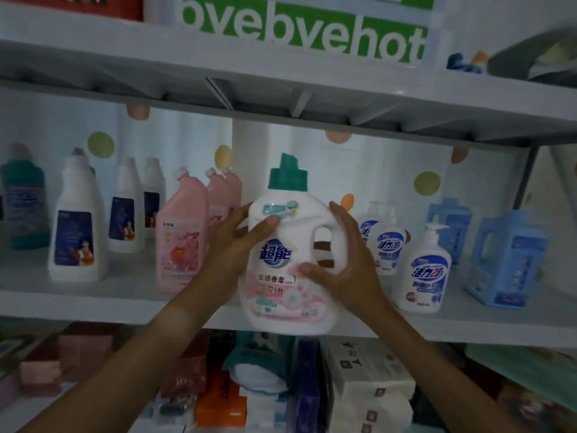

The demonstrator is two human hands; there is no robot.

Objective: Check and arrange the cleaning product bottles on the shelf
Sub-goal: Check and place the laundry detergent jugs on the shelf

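Both grips are clasped on the white detergent jug (288, 260): left hand (237, 242) on its shoulder, right hand (346, 264) around the handle side. It is held at the shelf (93, 303) front edge, between pink bottles (181, 232) and pump bottles (427, 270); it should be set down upright, label forward, neighbours left unknocked.

Smooth white plastic jug (288, 245), glossy label; matt grey shelf (93, 303).

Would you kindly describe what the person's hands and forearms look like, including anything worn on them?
Both the left hand and the right hand are bare: no gloves, rings, watch or bracelet show. Both forearms are uncovered too, with no sleeve visible down to the frame's bottom edge.
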